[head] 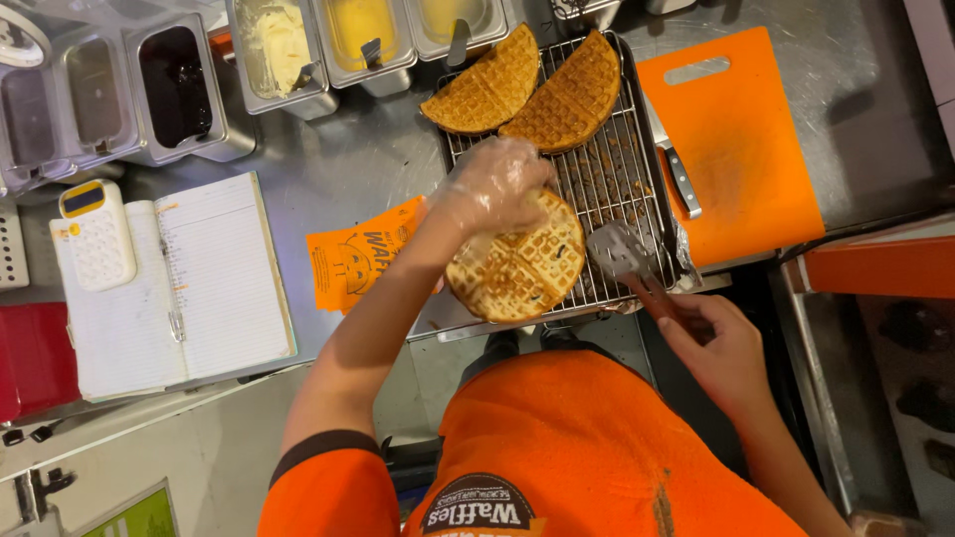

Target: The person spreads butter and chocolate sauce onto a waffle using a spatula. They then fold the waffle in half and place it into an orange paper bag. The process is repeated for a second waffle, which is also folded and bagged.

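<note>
my left hand [494, 184], in a thin clear plastic glove, presses down on the upper left edge of a round golden-brown waffle [517, 261] lying at the near left corner of the metal wire cooling rack [617, 169]; the fingers are curled onto the waffle, though i cannot tell whether they pinch it or only rest on it. my bare right hand [721, 348] is closed around the dark handle of a flat metal spatula [619, 249], its blade lying on the rack just beside the waffle's right edge. two folded half-round waffles [532, 88] sit side by side at the rack's far edge. an orange printed paper sleeve [356, 257] lies on the steel bench [368, 164] just left of the rack, partly under my forearm. an orange plastic cutting board [741, 149] lies along the rack's right side, an open notebook [189, 288] with a white and yellow calculator [95, 234] at the bench's left edge, steel sauce tubs [184, 85] along the far edge. the waffle overhangs the rack's near edge, so i judge it could crack or slide off toward me if my glove pushes too hard.
</note>
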